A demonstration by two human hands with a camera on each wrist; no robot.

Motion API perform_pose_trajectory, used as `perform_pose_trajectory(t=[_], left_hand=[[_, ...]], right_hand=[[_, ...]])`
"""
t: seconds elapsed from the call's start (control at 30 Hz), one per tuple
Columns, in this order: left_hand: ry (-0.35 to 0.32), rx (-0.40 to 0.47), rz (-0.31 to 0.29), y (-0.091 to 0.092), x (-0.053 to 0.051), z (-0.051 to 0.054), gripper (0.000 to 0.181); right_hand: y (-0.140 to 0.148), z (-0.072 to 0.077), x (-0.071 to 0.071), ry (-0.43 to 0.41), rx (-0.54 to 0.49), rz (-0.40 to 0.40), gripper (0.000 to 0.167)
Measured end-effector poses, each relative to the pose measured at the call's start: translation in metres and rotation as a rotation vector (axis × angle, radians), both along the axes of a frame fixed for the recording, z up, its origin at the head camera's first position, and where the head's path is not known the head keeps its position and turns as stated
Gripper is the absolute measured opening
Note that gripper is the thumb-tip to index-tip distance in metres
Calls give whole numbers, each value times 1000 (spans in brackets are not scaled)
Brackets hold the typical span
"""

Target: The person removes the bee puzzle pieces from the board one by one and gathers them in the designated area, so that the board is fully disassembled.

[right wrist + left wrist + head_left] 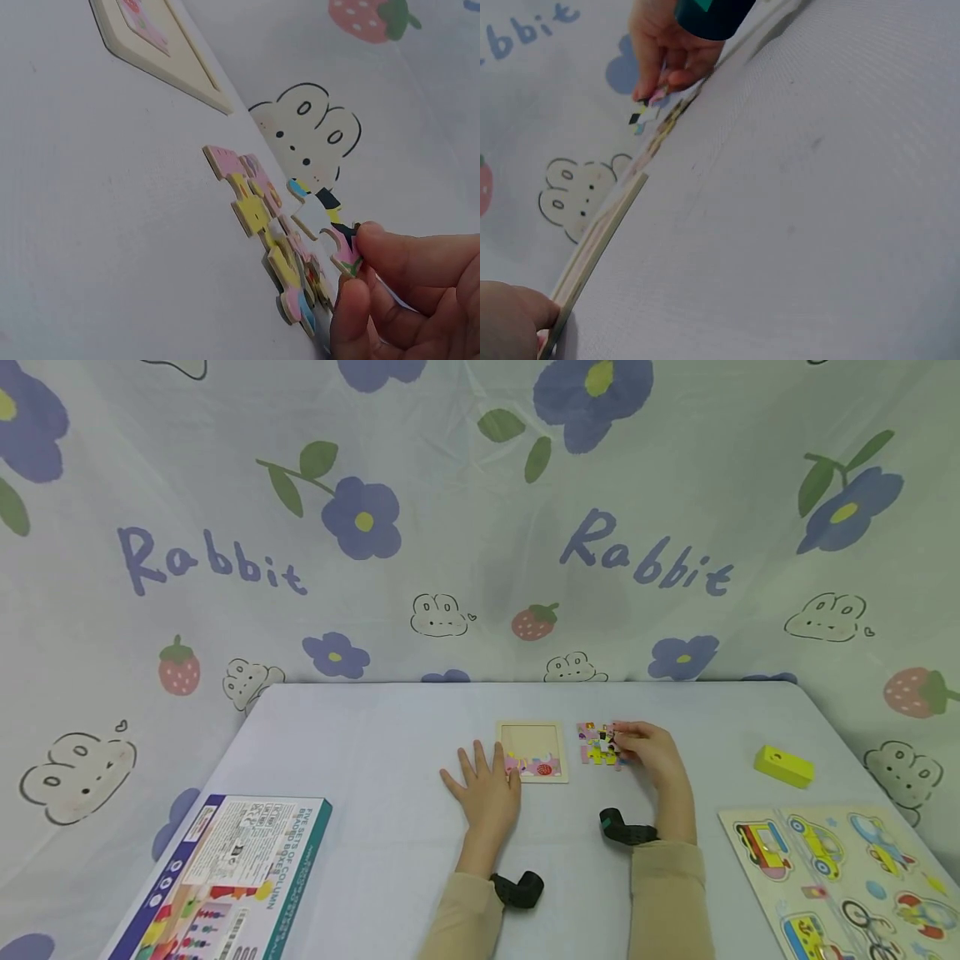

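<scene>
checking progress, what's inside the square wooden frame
A pink puzzle strip lies along its near side, bare wood beyond; the near-left corner is hidden under the left hand.

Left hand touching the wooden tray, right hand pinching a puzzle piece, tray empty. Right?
Not quite: the wooden tray isn't empty. The head view shows pink puzzle pieces along its near side. The rest holds: left hand touching it, right hand pinching a puzzle piece.
</scene>
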State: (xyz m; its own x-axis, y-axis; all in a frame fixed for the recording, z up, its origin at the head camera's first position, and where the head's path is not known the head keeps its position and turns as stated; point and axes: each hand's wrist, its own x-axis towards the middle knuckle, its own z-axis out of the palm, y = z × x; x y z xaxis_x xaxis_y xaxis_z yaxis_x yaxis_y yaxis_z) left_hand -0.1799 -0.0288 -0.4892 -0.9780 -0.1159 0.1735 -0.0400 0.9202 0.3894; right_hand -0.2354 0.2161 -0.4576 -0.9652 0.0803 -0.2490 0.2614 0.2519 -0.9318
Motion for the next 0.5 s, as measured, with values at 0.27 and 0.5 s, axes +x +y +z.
perform_pose_trajectory(t=[0.27,0.5], left_hand=[[-5,-2,1,0,0,0,51],[-3,2,-2,0,0,-1,51]], right_hand=[[5,0,3,-42,69,-48,38],[14,2,8,-71,27,-112,39]])
